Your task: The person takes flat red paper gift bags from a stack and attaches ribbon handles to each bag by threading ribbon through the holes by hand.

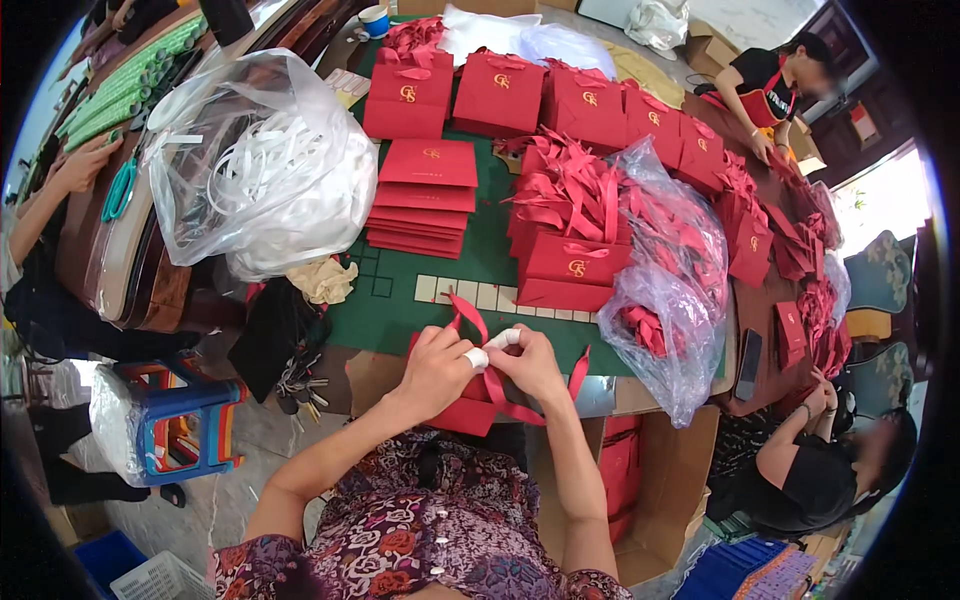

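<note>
Working at the near edge of the bench (375,325), the person is handling a red ribbon (466,310) over a red paper bag (465,415), which is resting partly under the hands, near the lap. The left hand (435,370) is closing narrowly, thumb and finger pinching the ribbon; the right hand (530,365) is meeting it from the right, its fingertips also pinching in close. Fingers on both hands are wearing white wraps (477,357), and these are hiding exactly how the ribbon is passing between them. One ribbon end is sticking up on the far side, while another length is looping out to the right.

Judging by this, the step in hand is looking like threading or knotting the ribbon as the bag's handle. The next move is probably calling for a firm pinch on one strand while the other hand is drawing the loose length through evenly, without creasing the paper.

Farther off, a flat stack of red bags (425,190) is lying to the left, and a ribbon-topped group of bags (570,270) is standing to the right, beside a clear plastic bag (670,320).
</note>
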Demonstrator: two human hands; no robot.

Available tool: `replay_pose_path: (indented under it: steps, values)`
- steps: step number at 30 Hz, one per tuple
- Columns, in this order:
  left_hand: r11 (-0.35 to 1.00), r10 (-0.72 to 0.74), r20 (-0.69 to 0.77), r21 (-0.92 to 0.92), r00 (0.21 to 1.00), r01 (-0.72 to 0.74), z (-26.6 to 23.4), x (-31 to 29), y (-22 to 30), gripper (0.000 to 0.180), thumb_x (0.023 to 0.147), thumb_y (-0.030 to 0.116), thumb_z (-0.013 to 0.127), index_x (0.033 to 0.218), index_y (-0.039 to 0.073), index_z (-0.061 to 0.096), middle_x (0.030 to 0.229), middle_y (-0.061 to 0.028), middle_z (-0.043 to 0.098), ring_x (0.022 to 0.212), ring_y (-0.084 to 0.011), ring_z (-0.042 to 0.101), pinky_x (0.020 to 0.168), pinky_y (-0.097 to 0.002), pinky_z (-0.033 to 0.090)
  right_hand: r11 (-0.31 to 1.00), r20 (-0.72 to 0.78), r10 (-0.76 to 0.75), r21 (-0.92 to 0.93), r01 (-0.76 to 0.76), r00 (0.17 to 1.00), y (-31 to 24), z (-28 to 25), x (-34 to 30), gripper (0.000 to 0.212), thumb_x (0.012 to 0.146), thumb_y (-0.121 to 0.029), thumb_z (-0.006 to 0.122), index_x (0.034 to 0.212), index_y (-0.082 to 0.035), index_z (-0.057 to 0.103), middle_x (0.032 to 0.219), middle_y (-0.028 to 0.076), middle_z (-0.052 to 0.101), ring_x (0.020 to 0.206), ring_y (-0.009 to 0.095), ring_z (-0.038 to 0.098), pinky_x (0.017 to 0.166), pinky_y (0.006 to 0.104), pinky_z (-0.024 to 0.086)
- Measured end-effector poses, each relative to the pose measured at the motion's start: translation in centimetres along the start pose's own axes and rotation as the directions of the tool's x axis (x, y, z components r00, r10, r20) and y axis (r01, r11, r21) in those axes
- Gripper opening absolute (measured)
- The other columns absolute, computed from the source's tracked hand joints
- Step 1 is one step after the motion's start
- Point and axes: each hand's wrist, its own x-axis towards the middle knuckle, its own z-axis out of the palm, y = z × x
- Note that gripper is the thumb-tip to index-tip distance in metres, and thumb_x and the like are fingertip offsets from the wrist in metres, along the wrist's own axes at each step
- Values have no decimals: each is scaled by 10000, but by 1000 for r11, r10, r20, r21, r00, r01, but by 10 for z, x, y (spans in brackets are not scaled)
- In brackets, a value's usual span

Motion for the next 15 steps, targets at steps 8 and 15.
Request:
replay_pose_path:
  steps: [8, 15]
  values:
    - [928, -294, 192, -177, 936, 328, -6, 1, 0, 177, 733, 181, 792, 844, 119, 669, 793, -21, 641, 794, -240, 554, 775, -373, 381, 987, -445, -133, -139, 78, 886, -19, -18, -5, 171, 872, -190, 726, 902, -22, 727, 803, 66, 642, 688, 135, 586, 644, 285, 461]
    - [911, -376, 26, -171, 926, 375, -2, 0, -20, 198, 752, 174, 783, 893, 93, 671, 864, -67, 642, 866, -278, 564, 787, -389, 402, 962, -710, -101, -248, -113, 697, 3, -45, -64, 159, 908, -163, 693, 875, -12, 654, 814, 73, 607, 702, 161, 588, 670, 305, 484]
